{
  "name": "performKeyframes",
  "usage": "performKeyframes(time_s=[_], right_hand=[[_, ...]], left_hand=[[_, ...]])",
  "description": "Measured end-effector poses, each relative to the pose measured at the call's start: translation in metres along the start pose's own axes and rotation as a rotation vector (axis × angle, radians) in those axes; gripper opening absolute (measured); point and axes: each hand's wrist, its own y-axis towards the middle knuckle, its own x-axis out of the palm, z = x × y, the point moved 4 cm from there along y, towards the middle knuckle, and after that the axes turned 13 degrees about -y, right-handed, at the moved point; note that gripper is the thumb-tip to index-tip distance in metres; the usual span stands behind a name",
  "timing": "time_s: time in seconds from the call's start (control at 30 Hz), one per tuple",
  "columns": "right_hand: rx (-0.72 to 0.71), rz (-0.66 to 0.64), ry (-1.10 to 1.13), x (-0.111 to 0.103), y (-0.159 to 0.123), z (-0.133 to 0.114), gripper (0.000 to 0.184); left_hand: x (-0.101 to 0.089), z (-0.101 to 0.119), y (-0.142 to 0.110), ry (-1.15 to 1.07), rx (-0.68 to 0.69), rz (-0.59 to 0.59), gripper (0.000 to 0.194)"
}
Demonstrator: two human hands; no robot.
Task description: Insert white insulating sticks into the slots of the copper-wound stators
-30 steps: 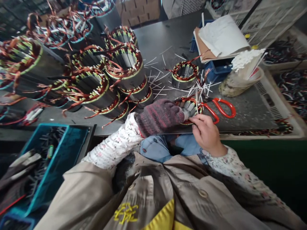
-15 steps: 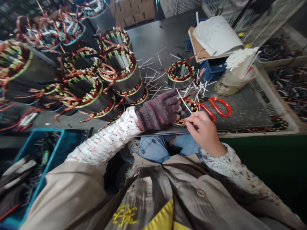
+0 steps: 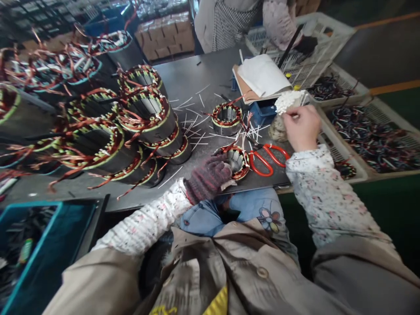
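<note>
"Workbench (image 3: pixel 183 65) first: what is there?"
"A dark surface, with stacked wire-wound cores (image 3: pixel 157 127) at nine to ten o'clock."

"And the containers, biggest first?"
"A white crate (image 3: pixel 404 173) at three o'clock, full of tangled wires (image 3: pixel 374 135). A teal bin (image 3: pixel 39 253) at eight, holding dark pieces (image 3: pixel 36 223). A small blue box (image 3: pixel 262 111) at one, under a notepad (image 3: pixel 265 76). A cup (image 3: pixel 277 131) at two, packed with white sticks (image 3: pixel 289 98)."

"The hands?"
"The left hand (image 3: pixel 210 177), in a fingerless maroon-grey glove, curls against the rim of a wound ring (image 3: pixel 236 162), gripping it on the bench just right of centre. The right hand (image 3: pixel 303 127), bare, has its fingertips bent in to the sticks; whether they pinch one, I cannot tell."

"Smaller things?"
"Red-handled scissors (image 3: pixel 271 171), at three o'clock from the ring."

"Any writing?"
"Yellow lettering (image 3: pixel 164 309) at seven o'clock on the jacket, cut off and unreadable."
</note>
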Motion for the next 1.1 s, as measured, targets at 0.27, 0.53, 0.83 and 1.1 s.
performKeyframes(time_s=[0.27, 0.53, 0.83, 1.1], right_hand=[[-0.015, 0.036, 0.392, -0.038, -0.035, -0.022, 0.018], [-0.63, -0.136, 0.37, -0.099, -0.173, -0.104, 0.014], [-0.61, -0.295, 0.437, -0.106, -0.208, -0.105, 0.018], [-0.447, -0.312, 0.52, -0.105, -0.21, -0.101, 0.023]], left_hand=[[0.009, 0.013, -0.013, 0.022, -0.013, 0.35, 0.026], [0.012, 0.015, -0.014, 0.036, -0.092, 0.345, 0.023], [0.011, 0.016, -0.012, -0.09, -0.094, 0.35, 0.048], [0.015, 0.017, -0.009, -0.023, -0.235, 0.247, 0.066]])
